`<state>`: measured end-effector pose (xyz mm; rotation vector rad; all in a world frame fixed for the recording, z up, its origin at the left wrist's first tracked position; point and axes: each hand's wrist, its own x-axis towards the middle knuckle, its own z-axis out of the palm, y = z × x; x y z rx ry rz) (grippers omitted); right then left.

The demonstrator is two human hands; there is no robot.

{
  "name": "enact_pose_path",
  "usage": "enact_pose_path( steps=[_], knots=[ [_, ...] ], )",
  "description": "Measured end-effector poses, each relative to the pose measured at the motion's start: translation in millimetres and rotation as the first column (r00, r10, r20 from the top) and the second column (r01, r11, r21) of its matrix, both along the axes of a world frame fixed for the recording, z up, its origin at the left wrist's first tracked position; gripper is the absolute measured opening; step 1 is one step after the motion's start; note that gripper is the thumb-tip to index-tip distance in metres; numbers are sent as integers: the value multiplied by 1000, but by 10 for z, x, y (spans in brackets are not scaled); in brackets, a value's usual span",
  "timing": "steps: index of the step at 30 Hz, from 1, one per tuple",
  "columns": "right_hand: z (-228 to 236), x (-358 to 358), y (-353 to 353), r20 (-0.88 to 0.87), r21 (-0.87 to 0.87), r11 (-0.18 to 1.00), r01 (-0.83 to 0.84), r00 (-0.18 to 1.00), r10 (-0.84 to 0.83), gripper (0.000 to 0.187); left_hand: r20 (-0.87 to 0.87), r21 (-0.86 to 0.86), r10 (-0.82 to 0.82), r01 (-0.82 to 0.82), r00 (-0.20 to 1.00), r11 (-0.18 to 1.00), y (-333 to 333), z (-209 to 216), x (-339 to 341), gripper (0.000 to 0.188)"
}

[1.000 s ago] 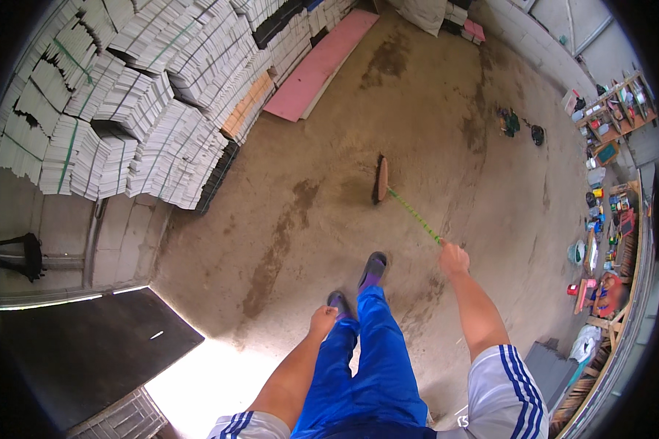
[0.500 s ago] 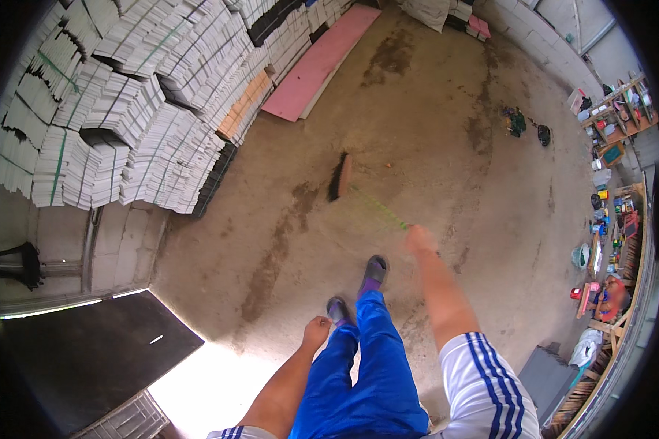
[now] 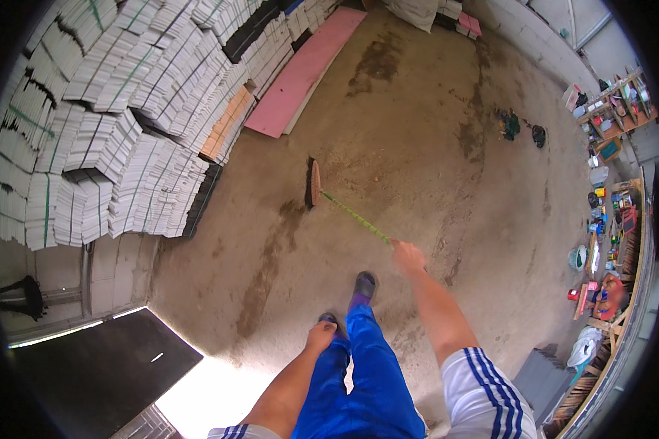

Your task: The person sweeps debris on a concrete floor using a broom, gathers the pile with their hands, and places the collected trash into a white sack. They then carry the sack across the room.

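My right hand [image 3: 408, 257] is wrapped round the end of a broom's green striped handle [image 3: 355, 218]. The handle slants away to the left, down to the broom head [image 3: 313, 183]. That head is a long reddish-brown block with dark bristles along its left side, and it is at the concrete floor ahead of my feet. My left hand [image 3: 321, 335] hangs low over my left foot, its fingers curled in, and I see nothing in it.
White bundles in strapped stacks [image 3: 88, 143] rise on the left, beside a pink board [image 3: 307, 69]. Dark green items [image 3: 509, 124] lie on the floor at far right. Cluttered shelves [image 3: 619, 110] line the right wall. A dark panel [image 3: 99, 369] lies near left.
The broom head has moved left and slightly nearer. My right hand has come a little left and nearer with the handle. The left hand has shifted slightly.
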<state>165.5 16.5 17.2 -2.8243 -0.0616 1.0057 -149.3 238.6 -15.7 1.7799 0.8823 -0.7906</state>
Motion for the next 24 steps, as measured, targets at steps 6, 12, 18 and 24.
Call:
enact_pose_path(
  steps=[6, 12, 18, 24],
  knots=[
    [-85, 875, -341, -12, -72, 988, 134, 991, -136, 50, -13, -6, -85, 85, 996, 996, -86, 135, 665, 35],
    [530, 1413, -971, 108, -155, 955, 254, 965, -239, 42, -28, 48, -74, 75, 997, 996, -67, 122, 1155, 38],
    [281, 1106, -426, -24, -67, 998, 20, 999, -22, 40, -17, 63, -95, 96, 995, 993, -112, 106, 1559, 43],
    [-182, 682, 457, -64, -1, 997, -77, 995, 77, 48, 81, 56, -154, 149, 985, 987, 107, 87, 1866, 45]
  ],
)
